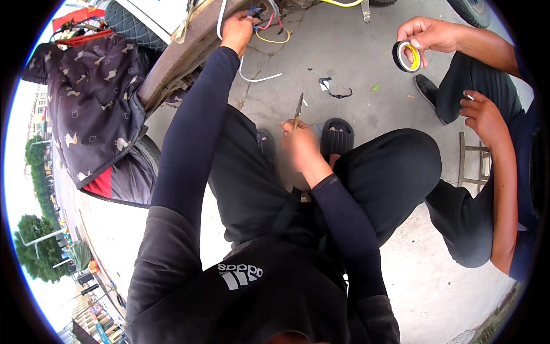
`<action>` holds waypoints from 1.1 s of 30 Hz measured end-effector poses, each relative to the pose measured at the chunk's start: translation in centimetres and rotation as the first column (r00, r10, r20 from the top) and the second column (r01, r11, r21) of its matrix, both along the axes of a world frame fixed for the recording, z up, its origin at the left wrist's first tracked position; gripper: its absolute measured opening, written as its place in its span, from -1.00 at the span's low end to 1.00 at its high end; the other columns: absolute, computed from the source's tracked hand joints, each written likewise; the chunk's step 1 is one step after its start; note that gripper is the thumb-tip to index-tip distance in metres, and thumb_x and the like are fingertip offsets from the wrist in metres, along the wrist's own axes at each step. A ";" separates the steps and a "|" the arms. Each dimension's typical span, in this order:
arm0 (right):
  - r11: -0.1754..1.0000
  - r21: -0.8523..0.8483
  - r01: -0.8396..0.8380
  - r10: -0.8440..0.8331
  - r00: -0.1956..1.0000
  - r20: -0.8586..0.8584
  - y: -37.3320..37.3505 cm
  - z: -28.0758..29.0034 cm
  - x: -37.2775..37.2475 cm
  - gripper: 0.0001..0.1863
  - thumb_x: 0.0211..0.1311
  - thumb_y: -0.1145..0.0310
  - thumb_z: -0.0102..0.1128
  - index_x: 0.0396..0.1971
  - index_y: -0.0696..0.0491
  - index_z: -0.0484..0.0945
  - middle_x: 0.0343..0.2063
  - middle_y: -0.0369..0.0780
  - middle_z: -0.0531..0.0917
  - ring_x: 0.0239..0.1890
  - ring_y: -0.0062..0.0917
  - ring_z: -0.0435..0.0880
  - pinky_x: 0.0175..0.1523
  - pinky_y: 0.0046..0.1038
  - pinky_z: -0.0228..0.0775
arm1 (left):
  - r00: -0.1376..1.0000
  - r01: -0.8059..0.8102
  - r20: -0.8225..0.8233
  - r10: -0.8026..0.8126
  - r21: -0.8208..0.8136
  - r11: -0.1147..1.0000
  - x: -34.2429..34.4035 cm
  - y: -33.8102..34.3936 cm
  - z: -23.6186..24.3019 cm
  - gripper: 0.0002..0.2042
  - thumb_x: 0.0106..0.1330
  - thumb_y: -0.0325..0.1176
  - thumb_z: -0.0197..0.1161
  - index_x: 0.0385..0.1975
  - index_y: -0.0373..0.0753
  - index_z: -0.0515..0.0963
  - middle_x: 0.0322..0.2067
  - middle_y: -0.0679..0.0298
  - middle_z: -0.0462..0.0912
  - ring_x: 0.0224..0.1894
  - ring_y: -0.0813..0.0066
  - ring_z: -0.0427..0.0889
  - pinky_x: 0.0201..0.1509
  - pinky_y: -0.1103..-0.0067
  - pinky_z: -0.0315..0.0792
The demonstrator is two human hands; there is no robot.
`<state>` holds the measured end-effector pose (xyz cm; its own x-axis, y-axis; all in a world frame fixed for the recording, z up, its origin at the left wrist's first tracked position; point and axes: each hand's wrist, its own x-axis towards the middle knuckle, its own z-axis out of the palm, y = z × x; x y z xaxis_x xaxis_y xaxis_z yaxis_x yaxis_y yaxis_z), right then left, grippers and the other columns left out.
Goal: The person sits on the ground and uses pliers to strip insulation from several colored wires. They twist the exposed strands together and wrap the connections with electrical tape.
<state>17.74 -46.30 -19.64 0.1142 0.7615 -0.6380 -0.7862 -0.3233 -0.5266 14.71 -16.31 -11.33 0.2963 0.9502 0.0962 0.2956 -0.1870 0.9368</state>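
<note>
My left hand (238, 31) reaches up to the rusty metal frame of a vehicle, its fingers closed around thin wires beside a small blue piece. Red and yellow wires (275, 38) loop out to the right of those fingers. Between my knees, my right hand (302, 148) grips a narrow pointed blade tool (298, 109), tip pointing away from me. Whether it is a knife or closed scissors I cannot tell. A white wire (259, 79) hangs below my left hand, its end over the ground.
At the right, another person's hand (432, 33) holds a roll of black tape (405, 56); their other hand (484, 114) has a cigarette. A low stool (465, 157) stands there. Scraps (335, 89) lie on the concrete. A patterned padded cover (97, 109) drapes at the left, by the rusty frame (172, 69).
</note>
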 end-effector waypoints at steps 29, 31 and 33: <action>0.975 -0.223 -0.020 0.040 0.995 0.087 11.8 -1.6 1.5 -0.82 0.20 0.37 0.21 -0.24 0.04 0.44 -0.59 -0.40 0.41 -0.66 -0.68 0.38 -0.60 -0.61 0.17 | 0.641 0.400 0.759 0.108 -0.452 0.797 7.0 14.1 -4.4 -0.71 0.52 -0.23 -0.25 -0.49 -0.13 0.24 -0.68 0.39 0.20 -0.60 0.47 0.25 -0.34 0.40 0.31; 0.977 -0.213 -0.019 0.035 0.997 0.071 12.0 -1.5 0.7 -0.78 0.20 0.37 0.22 -0.21 0.08 0.44 -0.57 -0.37 0.46 -0.68 -0.68 0.38 -0.61 -0.60 0.18 | 0.635 0.369 0.761 0.134 -0.451 0.813 6.5 13.9 -4.3 -0.72 0.53 -0.22 -0.22 -0.46 -0.13 0.26 -0.68 0.41 0.21 -0.59 0.49 0.29 -0.32 0.40 0.35; 0.981 -0.192 0.015 -0.010 1.000 0.027 12.1 -3.0 -0.4 -0.70 0.21 0.36 0.24 -0.13 0.16 0.43 -0.53 -0.31 0.54 -0.71 -0.66 0.37 -0.65 -0.58 0.17 | 0.630 0.374 0.764 0.140 -0.456 0.808 5.8 13.7 -4.2 -0.73 0.53 -0.21 -0.18 -0.45 -0.13 0.28 -0.68 0.42 0.21 -0.59 0.51 0.29 -0.32 0.42 0.36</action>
<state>17.31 -34.17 -22.62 0.1408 0.6236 -0.7690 -0.7778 -0.4108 -0.4756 20.54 -2.61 -15.55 0.4765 0.8639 -0.1629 -0.5218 0.4271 0.7385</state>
